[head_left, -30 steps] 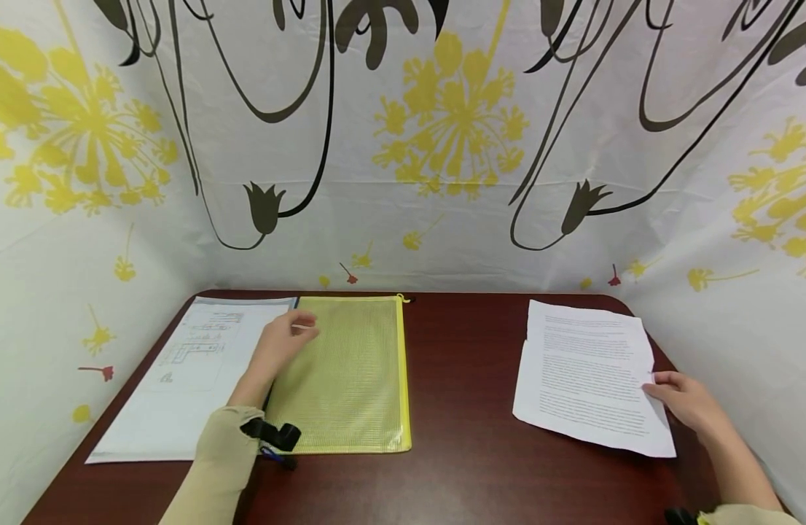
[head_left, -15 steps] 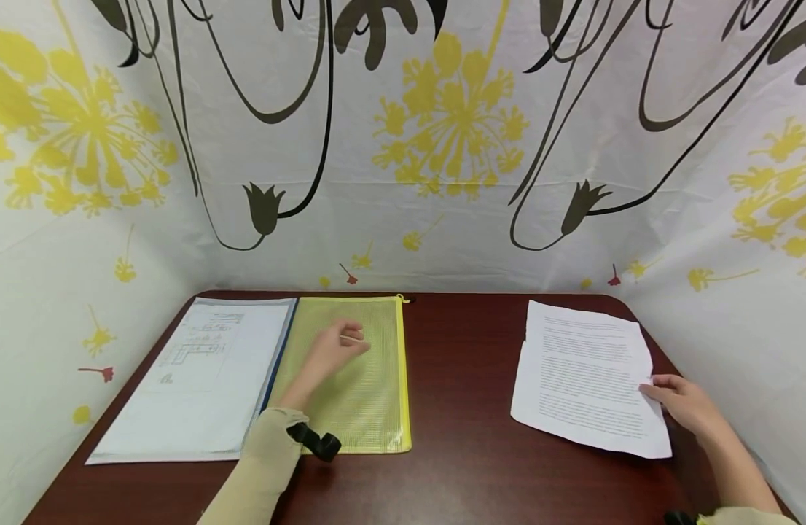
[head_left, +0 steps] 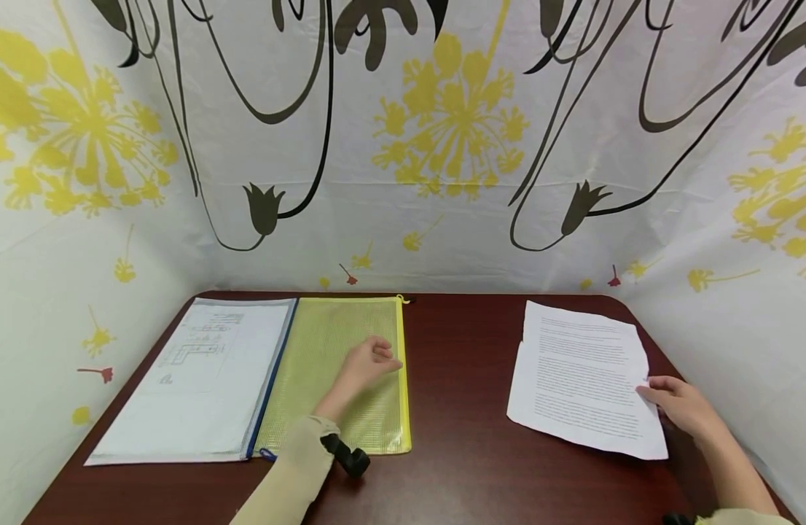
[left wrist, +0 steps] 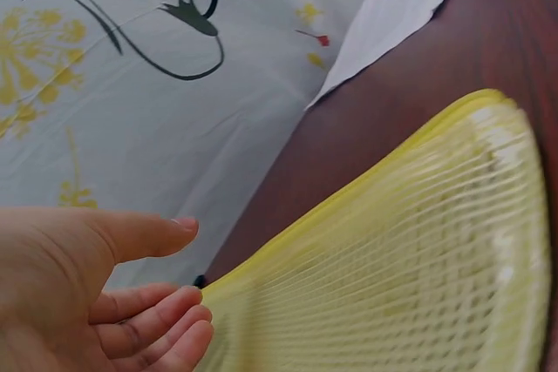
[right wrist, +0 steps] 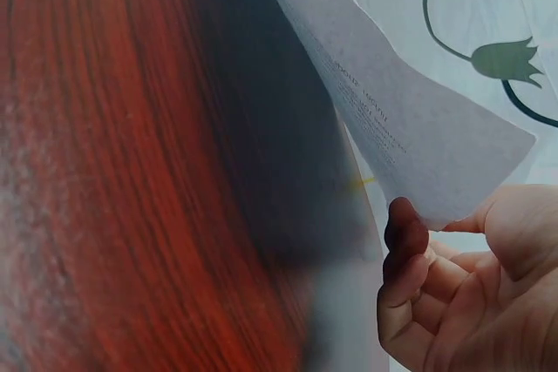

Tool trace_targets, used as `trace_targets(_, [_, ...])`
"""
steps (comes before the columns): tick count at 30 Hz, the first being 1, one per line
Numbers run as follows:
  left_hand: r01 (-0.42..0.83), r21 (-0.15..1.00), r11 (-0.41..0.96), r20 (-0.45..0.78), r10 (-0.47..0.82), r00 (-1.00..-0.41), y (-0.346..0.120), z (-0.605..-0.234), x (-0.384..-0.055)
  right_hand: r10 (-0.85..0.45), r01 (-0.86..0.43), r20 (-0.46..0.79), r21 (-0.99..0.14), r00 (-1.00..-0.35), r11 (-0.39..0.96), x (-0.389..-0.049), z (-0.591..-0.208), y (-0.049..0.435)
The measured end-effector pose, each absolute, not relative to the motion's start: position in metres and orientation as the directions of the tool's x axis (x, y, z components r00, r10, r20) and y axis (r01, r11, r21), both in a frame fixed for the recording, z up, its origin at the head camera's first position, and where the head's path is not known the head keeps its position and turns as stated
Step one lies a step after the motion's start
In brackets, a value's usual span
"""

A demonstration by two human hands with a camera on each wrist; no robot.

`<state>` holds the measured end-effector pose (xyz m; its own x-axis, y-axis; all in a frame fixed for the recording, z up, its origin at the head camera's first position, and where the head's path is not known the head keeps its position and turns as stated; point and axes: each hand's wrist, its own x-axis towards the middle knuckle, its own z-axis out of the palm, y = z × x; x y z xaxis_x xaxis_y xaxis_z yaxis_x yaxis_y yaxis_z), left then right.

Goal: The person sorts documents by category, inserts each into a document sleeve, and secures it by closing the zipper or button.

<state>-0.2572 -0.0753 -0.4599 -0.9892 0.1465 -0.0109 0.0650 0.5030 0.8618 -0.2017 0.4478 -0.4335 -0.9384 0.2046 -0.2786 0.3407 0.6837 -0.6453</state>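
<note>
Paper [head_left: 573, 372], printed and ragged at its edges, is at the right end of the table [head_left: 455, 437], so from my remote seat I read across to it. Far left lies a drawing sheet [head_left: 186, 415] with a blue strip [head_left: 269, 379] down its right side. Just beside that is a yellow mesh pouch [head_left: 298, 394], flat. Over the pouch hangs the left hand [head_left: 364, 367], fingers relaxed and holding nothing; I can't quite tell whether it brushes the mesh. I think a light touch would serve best there, so the mesh doesn't wrinkle. Farther right, well apart from the pouch, the right hand [head_left: 688, 408] pinches the paper's right edge between thumb and fingers. I'd favor a gentle pinch, since that uneven edge could crease or tear under a hard tug.
</note>
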Motion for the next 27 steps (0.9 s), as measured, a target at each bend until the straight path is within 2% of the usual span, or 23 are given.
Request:
trace_targets(6, [0.047,0.83,0.555,-0.005,0.09,-0.996,-0.061,-0.469,-0.255,0.204,0.324,-0.256,-0.639,-0.945,0.698,-0.201,-0.433,0.445])
trace_targets(12, [0.082,0.692,0.717,0.051,0.065,-0.997,-0.048,-0.471,-0.253,0.197,0.306,-0.238,-0.634,-0.951,0.71,-0.2,-0.435,0.443])
trace_targets(15, [0.104,0.649,0.754,0.073,0.074,-0.995,-0.045,-0.469,-0.251,0.179,0.286,-0.229,-0.635,-0.957,0.718,-0.201,-0.436,0.443])
trace_targets(27, [0.14,0.737,0.661,0.095,0.104,-0.99,-0.055,-0.474,-0.253,0.117,0.196,-0.163,-0.659,-0.98,0.726,-0.205,-0.432,0.434])
